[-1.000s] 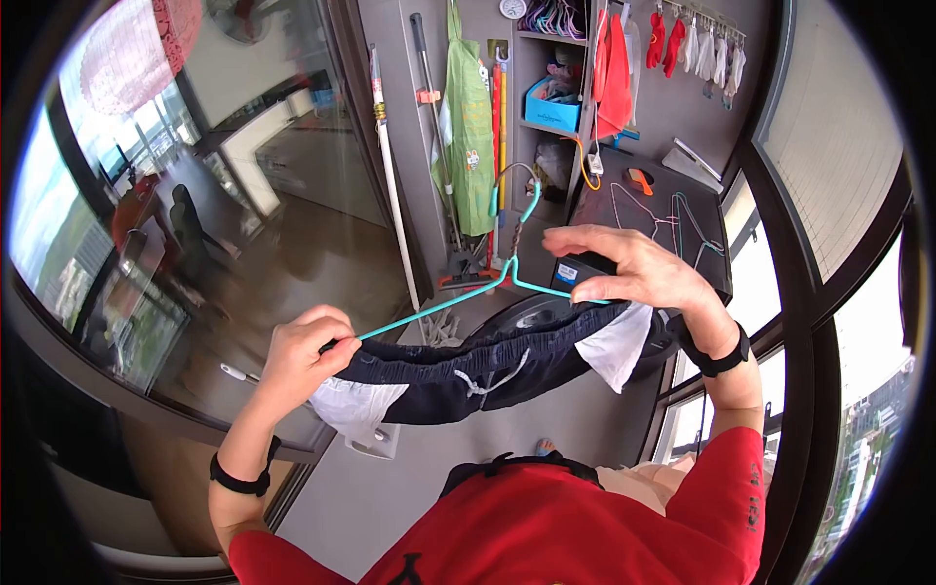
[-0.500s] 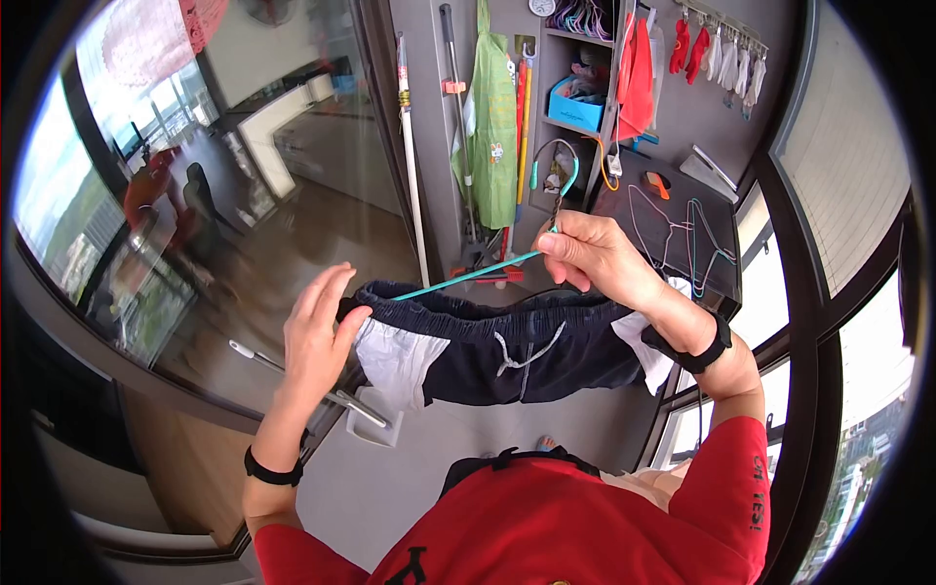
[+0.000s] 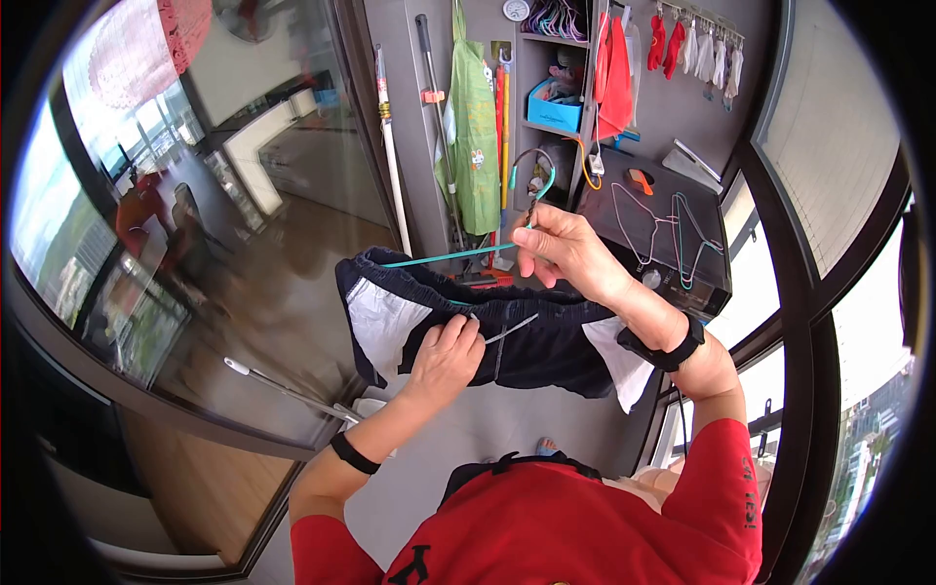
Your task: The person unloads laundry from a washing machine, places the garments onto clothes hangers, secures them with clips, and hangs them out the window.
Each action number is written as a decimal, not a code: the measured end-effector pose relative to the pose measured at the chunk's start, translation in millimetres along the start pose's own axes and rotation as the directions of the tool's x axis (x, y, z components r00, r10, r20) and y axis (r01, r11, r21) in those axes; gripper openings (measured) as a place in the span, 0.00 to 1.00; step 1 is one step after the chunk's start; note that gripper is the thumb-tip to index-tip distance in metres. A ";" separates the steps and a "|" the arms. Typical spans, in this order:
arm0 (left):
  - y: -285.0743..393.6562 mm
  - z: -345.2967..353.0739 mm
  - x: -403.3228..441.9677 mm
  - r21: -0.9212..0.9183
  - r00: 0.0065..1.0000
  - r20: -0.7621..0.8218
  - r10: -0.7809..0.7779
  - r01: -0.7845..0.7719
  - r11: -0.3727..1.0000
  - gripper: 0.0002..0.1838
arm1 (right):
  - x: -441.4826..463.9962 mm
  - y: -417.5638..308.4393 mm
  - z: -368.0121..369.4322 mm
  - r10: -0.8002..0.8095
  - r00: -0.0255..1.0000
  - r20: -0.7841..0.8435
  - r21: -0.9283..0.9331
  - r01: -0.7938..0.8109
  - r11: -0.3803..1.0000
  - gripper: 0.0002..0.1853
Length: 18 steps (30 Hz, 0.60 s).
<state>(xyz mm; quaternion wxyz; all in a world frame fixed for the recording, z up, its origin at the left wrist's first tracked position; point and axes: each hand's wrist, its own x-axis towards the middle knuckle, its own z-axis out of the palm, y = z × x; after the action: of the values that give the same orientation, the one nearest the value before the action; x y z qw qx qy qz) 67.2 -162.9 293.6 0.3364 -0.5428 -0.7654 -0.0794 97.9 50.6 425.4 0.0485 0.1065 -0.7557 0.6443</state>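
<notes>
My right hand (image 3: 567, 255) pinches a teal clothes hanger (image 3: 450, 257) just below its hook, holding it up. From its waistband hangs a pair of dark navy shorts (image 3: 546, 359) with white side panels, the hanger's left arm reaching inside the left end. The hanger's right side is mostly hidden behind the shorts and my right hand. At the front middle of the waistband, my left hand (image 3: 446, 363) is closed on the fabric beside the pale drawstring (image 3: 514, 328); its fingertips are partly hidden.
To the right, a dark cabinet top (image 3: 612, 210) carries wire hangers (image 3: 687, 239) and an orange-and-black item (image 3: 641, 181). Shelves behind hold a blue box (image 3: 554, 109). A green apron (image 3: 474, 146) and long poles (image 3: 391, 156) stand beside a glass door (image 3: 283, 234).
My left hand has moved right, from the left end of the waistband to its front middle, and closed on it. My right hand and hanger have shifted slightly left in view.
</notes>
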 end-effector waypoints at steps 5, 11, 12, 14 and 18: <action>-3.9 -25.5 16.7 -0.273 0.996 -0.084 0.041 -0.063 0.960 0.08 | -0.8 13.1 -9.7 -0.034 0.999 -0.025 -0.046 0.033 0.998 0.10; -18.0 -60.4 57.9 -0.730 0.934 0.060 -0.352 0.282 0.622 0.07 | -4.0 24.2 -4.1 -0.085 0.993 0.085 -0.147 0.097 0.984 0.13; -18.8 -56.2 59.9 -0.934 0.919 0.109 -0.379 0.225 0.277 0.05 | -3.2 20.8 -4.6 -0.052 0.996 0.071 -0.153 0.062 0.986 0.13; -21.8 -66.2 64.8 -0.944 0.910 0.070 -0.408 0.192 0.267 0.04 | -1.1 27.6 -6.4 -0.109 0.987 0.119 -0.203 0.132 0.970 0.13; -24.6 -82.5 80.2 -0.943 0.873 -0.083 -0.481 0.088 0.322 0.06 | -7.3 20.6 -3.0 -0.151 0.964 0.218 -0.245 0.204 0.948 0.12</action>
<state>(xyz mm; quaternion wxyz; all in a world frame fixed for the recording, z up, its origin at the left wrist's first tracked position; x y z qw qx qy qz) 66.1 -150.5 410.6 0.0877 -0.4657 -0.6010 -0.6436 100.2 57.3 404.5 0.0454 0.2300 -0.8235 0.5166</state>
